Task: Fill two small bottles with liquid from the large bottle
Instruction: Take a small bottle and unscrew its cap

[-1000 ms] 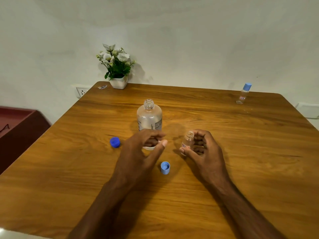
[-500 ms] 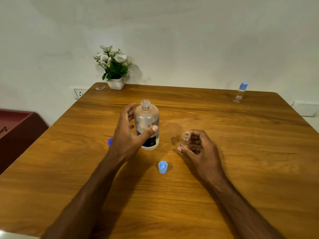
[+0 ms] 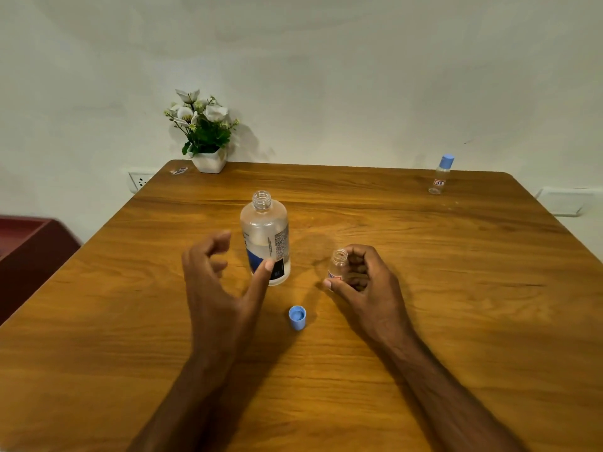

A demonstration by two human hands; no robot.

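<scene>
Head view: left hand (image 3: pixel 218 288) spread (empty), right hand (image 3: pixel 365 285) gripping small bottle (image 3: pixel 337 265).

Bench (image 3: pixel 424 288) was honey-brown with darker wood grain, large bottle (image 3: pixel 266 236) clear with blue, black and white label, loose cap (image 3: pixel 297 317) light blue, far small bottle (image 3: pixel 440 176) clear, blue-capped, red-marked label, flowers (image 3: pixel 200 122) white with green leaves, pot (image 3: pixel 209 163) white, wall (image 3: pixel 326 76) off-white.

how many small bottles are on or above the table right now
2. One small bottle, uncapped, is held in the right hand near the table's middle; the other small bottle, capped in blue, stands at the far right corner. None seems hidden.
</scene>
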